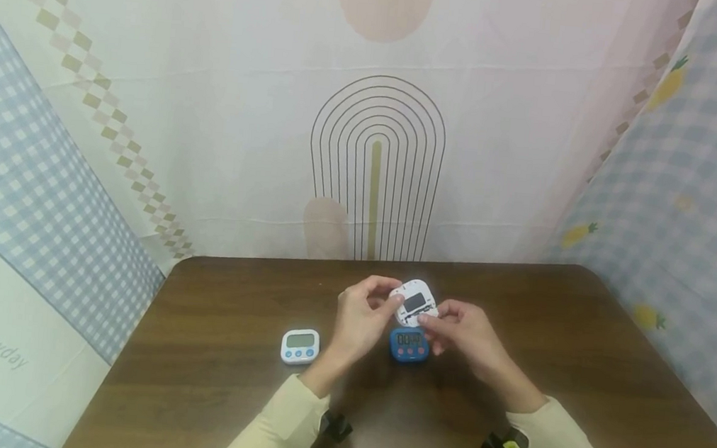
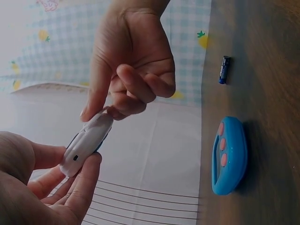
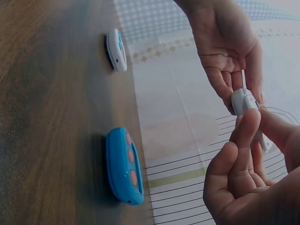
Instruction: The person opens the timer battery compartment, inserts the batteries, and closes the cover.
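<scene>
A white kitchen timer [image 1: 417, 293] is held up off the table, its back facing me. A dark rectangle sits on that back, with a dark slot along the lower edge. My left hand [image 1: 359, 318] grips the timer by its left side, thumb on the back. At the lower right edge, the thumb and index finger of my right hand [image 1: 470, 333] pinch it by the slot; what lies under those fingertips is hidden. Just below, a blue timer [image 1: 409, 346] with pinkish buttons rests on the table.
Left of the hands, a second white timer [image 1: 300, 347] with blue buttons lies face up. The left wrist view shows a small dark-blue battery [image 2: 224, 70] on the brown wooden table [image 1: 203, 395], beyond the blue timer. Patterned cloth [image 1: 251, 136] hangs behind the table.
</scene>
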Tool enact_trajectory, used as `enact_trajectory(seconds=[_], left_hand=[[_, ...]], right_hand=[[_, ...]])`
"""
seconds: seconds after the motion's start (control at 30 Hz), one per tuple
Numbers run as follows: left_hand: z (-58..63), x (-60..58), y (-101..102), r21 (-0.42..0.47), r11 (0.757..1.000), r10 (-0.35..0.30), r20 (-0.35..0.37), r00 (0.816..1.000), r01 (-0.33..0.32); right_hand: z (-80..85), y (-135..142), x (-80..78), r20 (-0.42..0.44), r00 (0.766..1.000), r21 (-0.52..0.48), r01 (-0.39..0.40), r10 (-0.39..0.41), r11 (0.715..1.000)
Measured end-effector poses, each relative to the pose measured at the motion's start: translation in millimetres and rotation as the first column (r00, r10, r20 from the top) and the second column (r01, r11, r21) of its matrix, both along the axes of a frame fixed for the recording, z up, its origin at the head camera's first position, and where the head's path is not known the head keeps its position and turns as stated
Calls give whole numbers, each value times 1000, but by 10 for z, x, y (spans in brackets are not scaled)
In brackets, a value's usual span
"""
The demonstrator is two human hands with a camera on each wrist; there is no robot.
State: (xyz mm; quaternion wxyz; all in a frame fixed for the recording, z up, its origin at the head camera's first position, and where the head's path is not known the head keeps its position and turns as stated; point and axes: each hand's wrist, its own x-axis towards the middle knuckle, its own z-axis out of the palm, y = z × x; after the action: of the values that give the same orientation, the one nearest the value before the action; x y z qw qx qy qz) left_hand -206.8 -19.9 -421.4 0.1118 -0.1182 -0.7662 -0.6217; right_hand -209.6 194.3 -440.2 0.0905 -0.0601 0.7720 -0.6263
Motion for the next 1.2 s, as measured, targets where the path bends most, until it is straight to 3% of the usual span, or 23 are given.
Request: enact_trajectory(seconds=[0.4, 0.7, 0.97, 1.2], left_hand=[[-11, 13, 19, -24, 1000, -11, 2, 1000, 11], [-34, 7, 21, -26, 1000, -11, -21, 1000, 10], [-24, 25, 37, -12, 1000, -13, -13, 1000, 12], [-39, 43, 76, -40, 999, 24, -6, 1000, -25]], right_hand=[[-5, -43, -3, 57, 998, -119, -30, 37, 992], [-16, -94, 11, 37, 996, -173, -70, 77, 982], [-22, -157, 67, -10, 997, -181, -71, 71, 981], [-48, -190, 101, 8, 999, -165, -45, 47, 985]])
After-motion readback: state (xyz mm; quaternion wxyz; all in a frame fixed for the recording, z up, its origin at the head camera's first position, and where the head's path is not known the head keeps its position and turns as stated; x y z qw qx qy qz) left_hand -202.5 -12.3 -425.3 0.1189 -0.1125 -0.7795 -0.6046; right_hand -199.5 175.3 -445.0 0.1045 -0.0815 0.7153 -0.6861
